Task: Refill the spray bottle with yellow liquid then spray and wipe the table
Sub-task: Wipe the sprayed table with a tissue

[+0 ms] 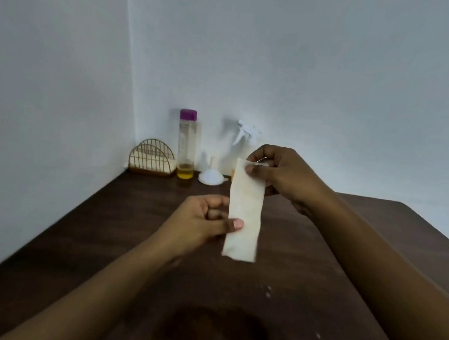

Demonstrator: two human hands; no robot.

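- Both arms reach out over the dark wooden table [119, 214]. Between the two hands hangs a folded strip of white paper towel [245, 208], held upright in the air above the tabletop.
- The right hand [284, 173] sits at the strip's twelve o'clock end, thumb and curled fingers pinching the top edge.
- The left hand [201, 221] comes in from nine o'clock and pinches the strip's left edge a little below its middle. Its thumb presses on the front face and the other fingers curl behind.
- The strip's six o'clock end hangs free.
- Against the far wall, at about twelve o'clock from the paper, stands the spray bottle [245, 133]. Only its white trigger head shows well, and the body is mostly hidden behind the right hand and the paper, so I can't say how full it is.
- At eleven o'clock a white funnel [209, 178] rests mouth-down on the table, spout up.
- Just beside it, toward ten o'clock, a tall clear bottle [186, 143] with a purple cap stands upright, with a shallow layer of yellow liquid at its bottom.
- Farther along at ten o'clock, in the corner, is a gold wire napkin rack [151, 158] with white napkins in it.
- Toward the table's six o'clock edge lies a darker patch [214, 332], with a few small white specks [268, 290] at five o'clock from the paper.
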